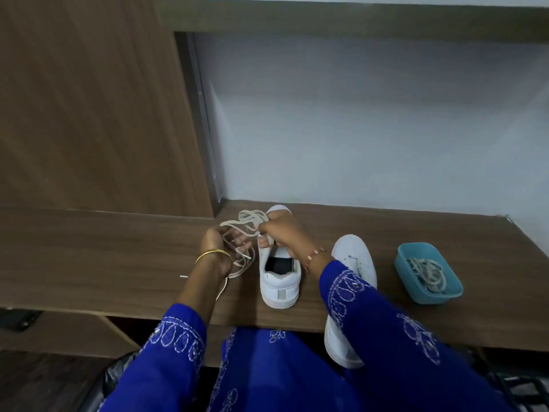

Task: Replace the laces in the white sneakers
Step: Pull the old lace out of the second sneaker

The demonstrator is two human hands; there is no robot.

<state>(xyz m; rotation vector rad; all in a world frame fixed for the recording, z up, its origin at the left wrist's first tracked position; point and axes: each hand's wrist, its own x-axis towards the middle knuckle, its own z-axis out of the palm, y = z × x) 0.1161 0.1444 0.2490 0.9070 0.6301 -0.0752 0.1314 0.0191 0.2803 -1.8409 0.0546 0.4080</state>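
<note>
Wooden desk (118,263) against a pale wall carries two white sneakers: one (279,281) in the middle, heel nearest, another (353,263) just right, partly hidden by a blue sleeve. Her right hand (282,233) pinches a cream lace (246,221) above the middle shoe; her left hand (218,245) curls around its loops. One teal tub (427,295) at far right holds more laces (427,272).

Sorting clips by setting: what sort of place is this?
Probably a home room with built-in furniture: a wood-laminate desk, a tall matching cabinet panel and a shelf against a plain wall.
</note>
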